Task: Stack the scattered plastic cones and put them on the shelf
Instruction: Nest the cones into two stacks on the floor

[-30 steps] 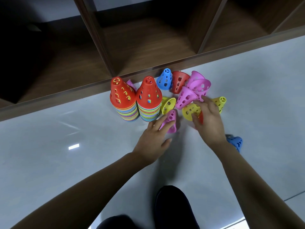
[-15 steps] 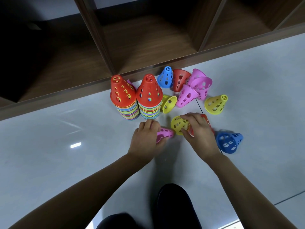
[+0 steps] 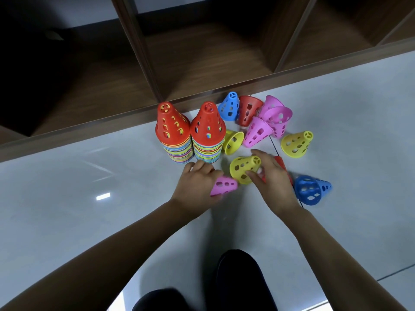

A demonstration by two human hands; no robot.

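At 6 o'clock from the red-topped cone stacks (image 3: 207,135), my left hand (image 3: 197,182) grips a pink perforated plastic cone (image 3: 224,186), tip toward 3 o'clock; my right hand (image 3: 276,182) holds a yellow perforated plastic cone (image 3: 243,168) just beside, rim facing 8 o'clock.

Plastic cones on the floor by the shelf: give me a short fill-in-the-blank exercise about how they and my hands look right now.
1. The left hand grips a small perforated plastic cone coloured ____.
2. The tall striped cone stacks standing upright by the brown wooden shelf number ____.
3. The right hand grips a yellow perforated plastic cone; the fallen cone lying right of that hand's wrist is coloured ____.
Missing words: pink; two; blue.
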